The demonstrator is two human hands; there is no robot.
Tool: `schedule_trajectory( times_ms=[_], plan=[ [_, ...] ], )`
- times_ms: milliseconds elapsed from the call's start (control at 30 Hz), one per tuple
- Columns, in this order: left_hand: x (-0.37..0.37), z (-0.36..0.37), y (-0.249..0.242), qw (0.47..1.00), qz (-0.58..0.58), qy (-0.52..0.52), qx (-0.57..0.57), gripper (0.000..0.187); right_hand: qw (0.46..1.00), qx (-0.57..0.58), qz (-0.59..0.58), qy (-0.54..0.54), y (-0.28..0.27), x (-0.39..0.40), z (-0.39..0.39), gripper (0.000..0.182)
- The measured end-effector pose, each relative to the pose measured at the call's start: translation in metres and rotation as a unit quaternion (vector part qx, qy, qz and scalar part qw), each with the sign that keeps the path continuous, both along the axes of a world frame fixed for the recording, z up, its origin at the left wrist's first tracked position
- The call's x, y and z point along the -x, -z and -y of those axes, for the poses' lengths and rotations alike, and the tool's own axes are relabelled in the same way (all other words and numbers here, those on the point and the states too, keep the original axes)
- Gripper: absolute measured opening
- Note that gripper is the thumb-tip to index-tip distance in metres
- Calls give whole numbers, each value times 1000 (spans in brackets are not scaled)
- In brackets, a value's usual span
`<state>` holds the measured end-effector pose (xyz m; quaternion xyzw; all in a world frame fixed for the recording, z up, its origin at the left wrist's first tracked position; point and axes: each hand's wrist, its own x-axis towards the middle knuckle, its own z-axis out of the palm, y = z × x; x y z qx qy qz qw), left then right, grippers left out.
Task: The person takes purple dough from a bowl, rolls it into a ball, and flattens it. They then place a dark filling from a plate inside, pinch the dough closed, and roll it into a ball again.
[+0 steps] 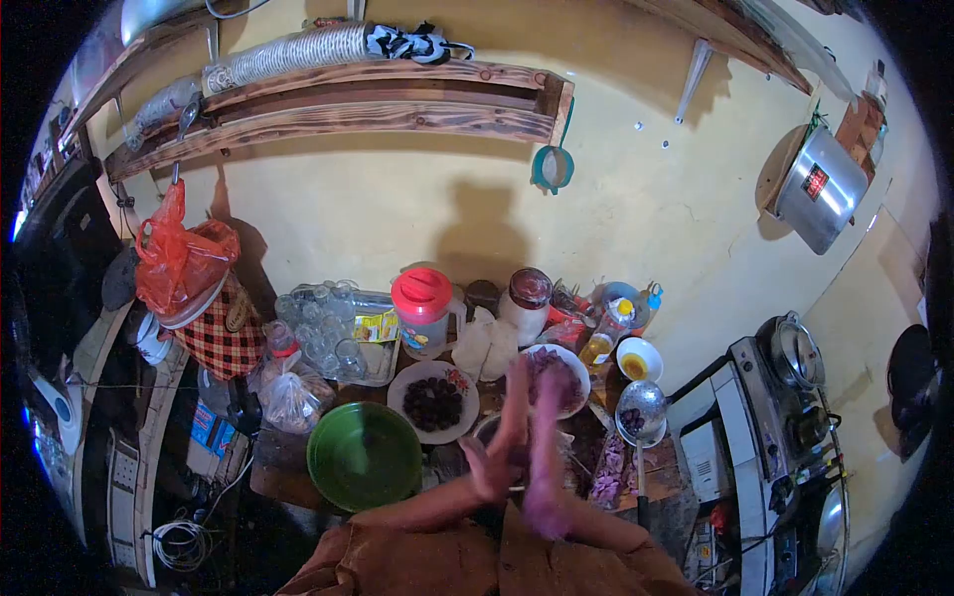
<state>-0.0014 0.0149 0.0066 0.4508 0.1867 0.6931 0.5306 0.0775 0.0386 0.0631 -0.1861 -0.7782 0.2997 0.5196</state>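
Observation:
My left hand (494, 447) is raised upright at the front of the table, its fingers stretched and its thumb out to the side. Close beside it, my right hand (545, 462) is also upright, blurred and tinted purple. Both are held palm toward palm, with nothing visible between them. Behind my right hand sits a white bowl (573, 409) of purple mash. To the left, a flowered plate (397, 395) carries dark round pieces. A green basin (364, 457) stands at the front left. Part of another container under my hands is hidden.
A slotted ladle (641, 413) lies at the right with purple bits. Farther back stand a red-lidded jug (421, 308), a tray of glasses (383, 368), an oil bottle (599, 343) and a small yellow-filled bowl (651, 356). A stove (770, 397) is at the right.

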Motion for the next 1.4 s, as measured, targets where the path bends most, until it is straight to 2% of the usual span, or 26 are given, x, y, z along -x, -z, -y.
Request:
schedule_trajectory(
  times_ms=[133,233,267,300,333,433,567,633,667,700,733,767,833,867,900,933,1000,1033,1067,1100,1167,1200,1233,1300,1333,1400],
  plan=[
    [32,-2,-25,947,253,158,117,125,984,-90,152,5,39,-10,-20,94],
    [26,1,-18,907,213,318,175,128,971,-135,187,63,27,-11,-24,93],
    [17,-5,10,659,515,537,106,129,896,-93,413,133,17,1,0,101],
    [19,-18,35,660,516,536,104,129,765,-45,612,194,13,7,14,108],
    [23,-27,40,728,465,488,126,129,766,-46,611,193,14,7,14,108],
    [42,-24,12,825,372,401,142,124,938,-147,279,-145,24,5,8,106],
    [30,-5,5,924,221,274,149,113,954,-146,233,115,6,2,-35,105],
    [26,-14,17,953,136,218,161,110,963,-132,228,61,20,15,-8,106],
    [30,-22,24,731,487,433,205,104,952,-155,256,-58,33,22,10,106],
    [33,-27,26,346,730,552,205,98,928,-175,280,-174,38,24,21,106],
    [39,-27,23,347,730,551,207,98,920,-231,284,-142,31,21,21,105],
    [49,-27,18,534,621,555,142,99,920,-231,283,-143,31,16,8,105],
    [63,-22,12,819,319,478,-4,100,958,-109,260,61,28,6,-27,101],
    [54,-17,20,818,322,477,-2,100,935,-165,279,142,9,1,-36,100],
    [37,-12,33,905,217,342,129,107,935,-166,280,142,18,14,-28,100],
    [27,-12,38,944,100,188,251,114,902,-29,297,311,38,44,-11,98],
    [26,-19,27,903,222,285,231,116,709,247,282,597,68,87,14,95],
    [27,-23,19,837,339,376,209,118,708,249,280,599,58,66,14,95],
    [37,-22,9,864,304,350,194,121,899,29,332,284,44,29,11,96],
    [44,-22,12,864,303,352,194,121,922,-198,322,-85,33,0,6,97],
    [50,-20,17,759,383,527,-2,122,930,-113,349,-34,25,-6,-19,103],
    [40,-12,16,732,421,535,24,123,957,-114,267,17,18,-5,-21,104],
    [30,-9,6,731,422,536,23,123,974,-115,182,66,12,-5,-21,106],
    [18,-8,-7,878,194,338,277,122,962,-137,234,-43,26,7,11,108],
    [27,-14,13,861,277,359,230,122,935,-156,281,-150,32,12,22,111],
    [45,-12,10,837,357,378,172,120,924,-179,324,-94,27,0,8,113]
  ],
)
